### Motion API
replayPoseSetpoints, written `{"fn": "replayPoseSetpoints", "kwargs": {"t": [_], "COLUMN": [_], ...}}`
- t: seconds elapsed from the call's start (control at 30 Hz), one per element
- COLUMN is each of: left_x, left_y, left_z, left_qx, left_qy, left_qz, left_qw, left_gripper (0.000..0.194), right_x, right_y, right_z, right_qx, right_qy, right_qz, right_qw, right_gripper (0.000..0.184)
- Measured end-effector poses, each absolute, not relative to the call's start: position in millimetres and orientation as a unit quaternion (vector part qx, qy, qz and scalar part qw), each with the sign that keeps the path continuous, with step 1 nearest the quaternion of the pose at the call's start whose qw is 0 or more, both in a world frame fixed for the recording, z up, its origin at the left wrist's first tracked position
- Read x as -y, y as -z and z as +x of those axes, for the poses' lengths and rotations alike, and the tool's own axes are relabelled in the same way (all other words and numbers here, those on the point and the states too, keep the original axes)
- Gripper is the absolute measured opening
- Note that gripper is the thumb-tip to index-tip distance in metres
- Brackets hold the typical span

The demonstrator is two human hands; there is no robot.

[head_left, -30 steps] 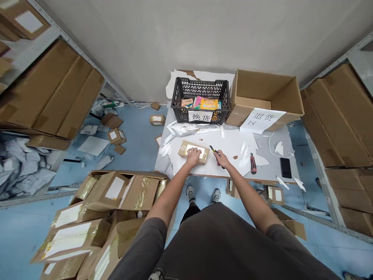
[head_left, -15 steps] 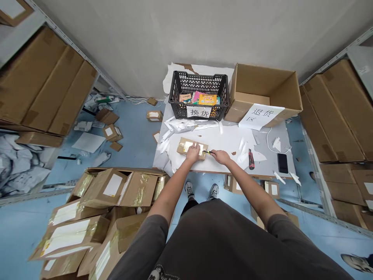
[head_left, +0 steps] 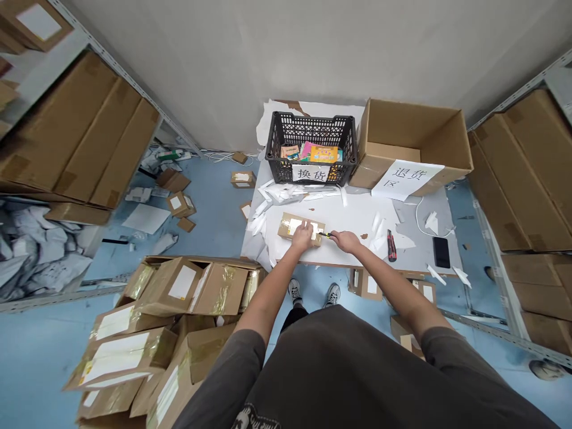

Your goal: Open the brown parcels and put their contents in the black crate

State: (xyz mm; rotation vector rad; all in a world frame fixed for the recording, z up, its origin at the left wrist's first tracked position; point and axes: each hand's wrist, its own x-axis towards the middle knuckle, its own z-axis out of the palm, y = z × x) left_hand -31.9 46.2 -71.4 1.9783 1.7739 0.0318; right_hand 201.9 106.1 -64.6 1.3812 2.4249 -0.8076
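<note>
A small taped cardboard box (head_left: 286,226) with a white label lies near the front edge of the table. My left hand (head_left: 303,235) is on top of it, fingers bent over the label, holding it steady. At the box's right end, my right hand (head_left: 346,241) is closed round a slim yellow-and-black utility knife (head_left: 326,235). The knife's tip points left and reaches the box; whether it has cut in is too small to tell. Farther right on the tabletop lies a red-and-black utility knife (head_left: 392,246), untouched.
Behind the box stand a black plastic crate (head_left: 313,122) of booklets and a large open carton (head_left: 415,125) with a handwritten sheet (head_left: 407,179). A phone (head_left: 441,252) and paper scraps lie at right. Many taped parcels (head_left: 179,283) crowd the lower left; shelves flank both sides.
The whole view has shifted, so everything appears slightly farther right. Both hands keep nearly the same places on the box and the knife.
</note>
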Motion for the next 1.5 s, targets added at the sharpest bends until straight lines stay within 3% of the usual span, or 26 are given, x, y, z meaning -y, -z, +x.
{"fn": "replayPoseSetpoints", "kwargs": {"t": [0.2, 0.83, 0.93, 1.07, 1.13, 1.23, 1.5], "left_x": [-43.6, -46.3, -48.2, -59.6, -67.2, -77.6, -71.6], "left_y": [72.6, 76.4, 73.4, 67.5, 66.3, 68.3, 99.5], "left_z": [-33.0, -35.2, -39.5, -43.9, -42.5, -37.3, -44.4], "left_qx": [-0.635, -0.642, -0.64, -0.651, -0.658, -0.666, -0.63], "left_qy": [0.013, -0.018, -0.033, -0.048, -0.032, 0.011, -0.016], "left_qz": [0.741, 0.73, 0.726, 0.717, 0.717, 0.714, 0.75], "left_qw": [0.22, 0.233, 0.249, 0.244, 0.228, 0.217, 0.198], "left_gripper": [0.072, 0.092, 0.09, 0.049, 0.053, 0.066, 0.051], "right_x": [-101.9, -42.4, -43.0, -50.3, -53.7, -58.0, -65.5], "right_y": [66.2, 87.2, 82.9, 72.5, 69.6, 70.3, 79.4], "right_z": [203.7, 208.9, 221.4, 245.2, 250.0, 246.4, 222.4], "right_qx": [-0.83, -0.699, -0.701, -0.695, -0.701, -0.718, -0.786], "right_qy": [0.268, 0.491, 0.483, 0.463, 0.445, 0.414, 0.318], "right_qz": [0.473, 0.519, 0.523, 0.55, 0.557, 0.559, 0.53], "right_qw": [0.127, 0.032, 0.034, 0.023, 0.01, -0.015, 0.012], "right_gripper": [0.032, 0.033, 0.034, 0.05, 0.053, 0.044, 0.037]}}
